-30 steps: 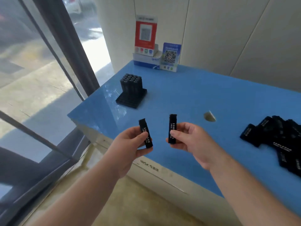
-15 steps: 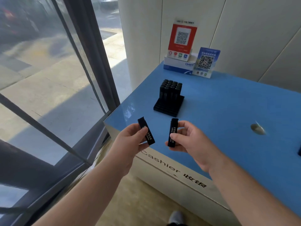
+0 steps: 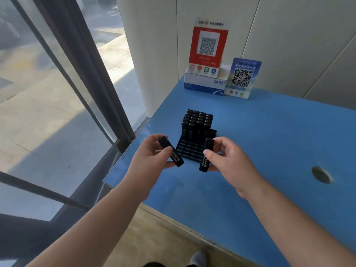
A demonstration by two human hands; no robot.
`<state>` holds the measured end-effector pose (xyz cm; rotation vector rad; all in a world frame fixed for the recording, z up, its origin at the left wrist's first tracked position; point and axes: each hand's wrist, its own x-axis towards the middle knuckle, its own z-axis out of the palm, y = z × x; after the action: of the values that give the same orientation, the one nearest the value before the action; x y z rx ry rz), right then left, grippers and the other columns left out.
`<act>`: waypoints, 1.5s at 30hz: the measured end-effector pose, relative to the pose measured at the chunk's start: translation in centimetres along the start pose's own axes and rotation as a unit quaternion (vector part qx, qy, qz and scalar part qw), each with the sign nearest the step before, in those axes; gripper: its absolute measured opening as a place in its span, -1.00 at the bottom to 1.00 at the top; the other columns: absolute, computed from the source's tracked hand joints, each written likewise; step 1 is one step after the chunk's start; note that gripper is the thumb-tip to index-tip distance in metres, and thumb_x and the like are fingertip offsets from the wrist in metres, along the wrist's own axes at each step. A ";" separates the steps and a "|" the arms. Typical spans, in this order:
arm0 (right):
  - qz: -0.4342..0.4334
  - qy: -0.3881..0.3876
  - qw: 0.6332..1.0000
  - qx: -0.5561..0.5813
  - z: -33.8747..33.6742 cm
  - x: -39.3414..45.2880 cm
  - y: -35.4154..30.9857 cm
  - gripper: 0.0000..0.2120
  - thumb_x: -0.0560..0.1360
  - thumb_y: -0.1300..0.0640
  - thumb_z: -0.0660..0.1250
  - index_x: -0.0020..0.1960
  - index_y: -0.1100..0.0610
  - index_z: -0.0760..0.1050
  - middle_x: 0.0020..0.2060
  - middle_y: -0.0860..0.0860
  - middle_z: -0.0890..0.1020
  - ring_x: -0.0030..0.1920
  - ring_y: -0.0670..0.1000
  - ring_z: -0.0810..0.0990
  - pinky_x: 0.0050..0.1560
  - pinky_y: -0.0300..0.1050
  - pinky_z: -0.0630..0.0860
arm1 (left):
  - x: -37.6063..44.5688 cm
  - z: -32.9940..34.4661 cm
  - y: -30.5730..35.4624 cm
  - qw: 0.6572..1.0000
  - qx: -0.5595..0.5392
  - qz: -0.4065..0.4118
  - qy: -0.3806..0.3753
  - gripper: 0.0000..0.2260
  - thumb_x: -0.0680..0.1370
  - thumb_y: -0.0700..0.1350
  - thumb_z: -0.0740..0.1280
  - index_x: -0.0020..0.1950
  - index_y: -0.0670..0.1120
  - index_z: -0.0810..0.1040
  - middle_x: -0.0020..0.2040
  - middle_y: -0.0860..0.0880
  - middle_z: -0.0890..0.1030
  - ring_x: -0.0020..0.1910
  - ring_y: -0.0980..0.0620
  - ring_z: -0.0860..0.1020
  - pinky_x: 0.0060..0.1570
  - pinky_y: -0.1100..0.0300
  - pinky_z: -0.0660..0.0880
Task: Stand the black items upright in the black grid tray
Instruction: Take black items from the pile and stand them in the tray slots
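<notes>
Black sticks, one per hand. Left hand point(image 3: 152, 160) is pinching a black stick point(image 3: 171, 154) btwn thumb and fingers, and it's tilted, top end leaning up-left, bottom end pointing down-right. Right hand point(image 3: 229, 160) is gripping a second stick point(image 3: 206, 155) that's pretty much upright already, thumb across its front.

Straight past both hands, on the blue worktop point(image 3: 269, 151), sits the grid tray point(image 3: 189, 151). Its back rows are packed with standing sticks point(image 3: 197, 122), while the front rows, closest to the hands, show bare slots. So open slots are right behind and a bit below the two sticks, basically between the hands.

Imo the right hand's stick is the easier one to go next: its long axis already lines up w/ the slots, so it prob just needs to go fwd and down. The left one needs rotating upright first or it'll catch on the slot walls. Can't tell which exact slot either is aimed at.

Further out: a red QR sign point(image 3: 208, 45) on a white box point(image 3: 204, 84), a blue QR sign point(image 3: 242, 78) beside it, and a round hole point(image 3: 321, 175) in the worktop off to the right.
</notes>
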<state>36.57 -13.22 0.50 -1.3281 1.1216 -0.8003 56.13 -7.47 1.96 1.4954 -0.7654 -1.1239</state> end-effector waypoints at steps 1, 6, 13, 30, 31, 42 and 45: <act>-0.002 0.011 1.000 0.001 -0.2 0.4 -0.1 -0.91 0.57 0.22 0.37 0.03 0.06 0.56 -0.13 0.02 0.65 -0.07 0.08 0.68 0.02 0.14 0.67 | 0.7 0.2 0.3 1.000 0.011 0.010 -0.004 -0.81 0.58 -0.27 0.32 0.14 -0.05 0.56 -0.13 -0.05 0.62 -0.12 -0.06 0.70 0.06 -0.05 0.61; -0.014 0.055 0.998 -0.028 -0.8 2.1 -0.3 -0.85 0.53 0.14 0.41 -0.05 -0.12 0.56 -0.20 -0.13 0.62 -0.05 0.17 0.67 0.10 0.28 0.61 | 4.2 1.8 2.2 0.994 0.070 0.061 -0.065 -0.83 0.60 -0.22 0.30 0.09 0.01 0.62 -0.13 0.09 0.68 -0.13 0.04 0.70 0.09 0.07 0.60; -0.022 0.146 0.987 -0.060 -0.3 3.7 -1.0 -0.99 0.51 0.03 0.41 -0.07 -0.07 0.60 -0.12 -0.09 0.70 -0.01 0.01 0.67 0.16 0.20 0.59 | 9.8 2.9 4.2 0.893 0.292 0.296 -0.172 -0.76 0.56 -0.20 0.37 0.19 0.04 0.60 0.00 0.19 0.58 0.00 0.24 0.59 0.09 0.41 0.48; -0.021 0.224 0.969 -0.103 0.6 4.7 -0.1 -0.86 0.54 0.19 0.43 -0.08 -0.05 0.56 -0.19 -0.20 0.67 -0.11 -0.09 0.65 -0.02 -0.30 0.51 | 15.5 3.1 0.0 0.703 0.448 0.514 -0.201 -0.80 0.55 0.06 0.28 0.02 0.07 0.68 -0.05 0.10 0.56 -0.02 -0.05 0.49 0.01 0.01 0.40; -0.022 0.225 0.968 -0.107 0.7 4.8 -0.1 -0.87 0.53 0.19 0.43 -0.08 -0.03 0.56 -0.18 -0.17 0.68 -0.12 -0.09 0.66 -0.03 -0.32 0.51 | 15.5 3.0 0.0 0.699 0.448 0.520 -0.199 -0.79 0.56 0.06 0.27 0.01 0.07 0.68 -0.05 0.10 0.56 -0.03 -0.05 0.49 0.00 -0.01 0.42; -0.040 0.215 0.951 -0.217 1.4 6.1 -0.4 -0.68 0.50 0.22 0.47 -0.16 -0.20 0.52 -0.20 -0.17 0.70 -0.18 -0.24 0.65 -0.11 -0.49 0.43 | 15.6 2.8 -1.3 0.712 0.415 0.541 -0.168 -0.78 0.56 0.00 0.29 0.09 0.02 0.69 0.00 0.03 0.57 0.00 -0.10 0.51 0.03 -0.02 0.43; -0.040 0.217 0.949 -0.225 1.5 6.2 -0.4 -0.65 0.49 0.23 0.48 -0.18 -0.23 0.53 -0.20 -0.23 0.69 -0.15 -0.24 0.66 -0.08 -0.49 0.44 | 15.6 2.5 -1.4 0.712 0.413 0.542 -0.167 -0.77 0.57 -0.01 0.27 0.13 0.02 0.68 0.02 0.04 0.57 0.01 -0.08 0.50 0.07 0.02 0.40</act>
<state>39.93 -18.58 -0.31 -1.6269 1.6803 -0.9623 59.08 -22.10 -3.29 1.0856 -2.2368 -0.0514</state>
